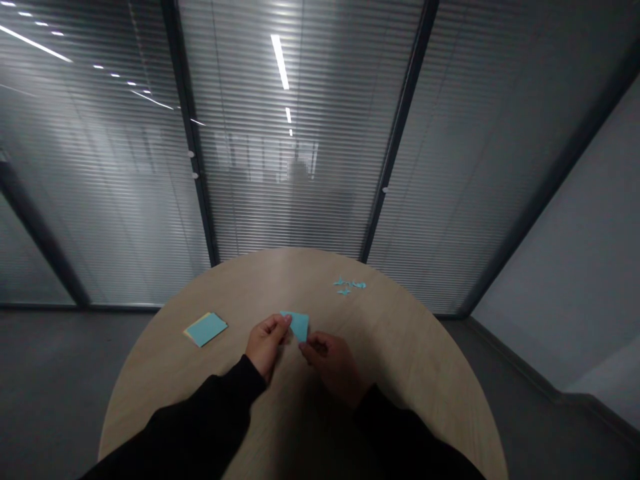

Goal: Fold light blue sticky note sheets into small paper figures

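Observation:
A light blue paper square point(299, 325) is held up above the tabletop between my two hands. My left hand point(267, 343) pinches its left side between thumb and fingers. My right hand point(333, 367) grips its lower tip, with the fingers partly hiding that corner. To the left lies a stack of blue paper sheets point(205, 329) with a yellowish sheet showing beneath its edge. Several small folded blue paper figures point(349, 285) sit farther out, beyond both hands.
The paper lies on a round light wood table point(280, 273) with a curved far edge. Beyond it stand glass partitions with blinds and dark frames point(295, 200). A grey floor surrounds the table, and a pale wall point(560, 253) rises at the right.

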A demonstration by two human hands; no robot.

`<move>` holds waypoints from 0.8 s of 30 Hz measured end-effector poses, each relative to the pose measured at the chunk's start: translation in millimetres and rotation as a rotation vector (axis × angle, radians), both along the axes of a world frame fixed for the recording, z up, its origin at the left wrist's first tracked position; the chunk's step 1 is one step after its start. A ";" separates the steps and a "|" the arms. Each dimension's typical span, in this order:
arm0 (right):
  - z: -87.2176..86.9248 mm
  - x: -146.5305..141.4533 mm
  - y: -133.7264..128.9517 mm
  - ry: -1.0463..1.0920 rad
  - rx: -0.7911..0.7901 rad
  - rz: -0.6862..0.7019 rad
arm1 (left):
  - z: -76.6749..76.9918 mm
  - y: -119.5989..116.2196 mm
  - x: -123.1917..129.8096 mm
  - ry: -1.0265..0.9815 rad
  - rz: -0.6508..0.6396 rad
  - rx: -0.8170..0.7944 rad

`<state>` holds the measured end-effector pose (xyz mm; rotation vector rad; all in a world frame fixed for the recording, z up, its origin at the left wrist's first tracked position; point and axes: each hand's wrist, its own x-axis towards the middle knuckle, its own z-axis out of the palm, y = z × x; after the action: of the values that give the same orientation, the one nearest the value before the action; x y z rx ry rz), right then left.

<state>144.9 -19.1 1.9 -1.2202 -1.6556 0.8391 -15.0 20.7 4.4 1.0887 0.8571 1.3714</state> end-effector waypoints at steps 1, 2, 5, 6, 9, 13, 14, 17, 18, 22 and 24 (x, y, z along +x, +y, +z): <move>0.0 0.0 -0.5 0.002 -0.003 0.005 | -0.9 -0.3 0.6 -0.004 -0.029 -0.013; 0.0 0.1 -0.7 0.000 -0.007 0.006 | -2.2 -0.9 1.6 0.003 -0.073 -0.030; -0.3 0.4 -0.5 -0.014 -0.002 -0.008 | -6.5 -2.5 3.9 0.111 -0.176 -0.072; -0.5 0.5 -0.5 -0.016 0.004 -0.010 | -7.1 -2.2 3.9 0.147 -0.159 -0.077; -0.9 0.2 -1.4 -0.031 0.024 0.005 | -4.0 4.0 -1.7 0.111 -0.063 -0.082; -0.1 -0.1 -4.3 -0.116 0.065 0.034 | 5.1 23.0 -21.6 -0.149 0.170 -0.139; 0.3 0.0 -4.5 -0.130 0.075 0.035 | 6.2 27.1 -26.3 -0.179 0.211 -0.160; 2.0 1.5 -3.5 -0.112 0.083 0.003 | 4.8 29.6 -31.3 -0.166 0.144 -0.184; 2.6 2.2 -2.8 -0.102 0.080 -0.017 | 3.7 26.7 -29.2 -0.140 0.080 -0.170; 5.7 5.6 -1.8 -0.075 0.070 -0.044 | 1.7 9.2 -13.6 0.019 -0.216 -0.060; 8.3 6.4 -2.7 -0.058 0.068 -0.025 | 2.6 3.9 -9.0 0.109 -0.176 0.039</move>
<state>151.2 -21.8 10.3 -1.2265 -1.6980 0.7323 -24.0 24.5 7.0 1.2480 0.7959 1.1953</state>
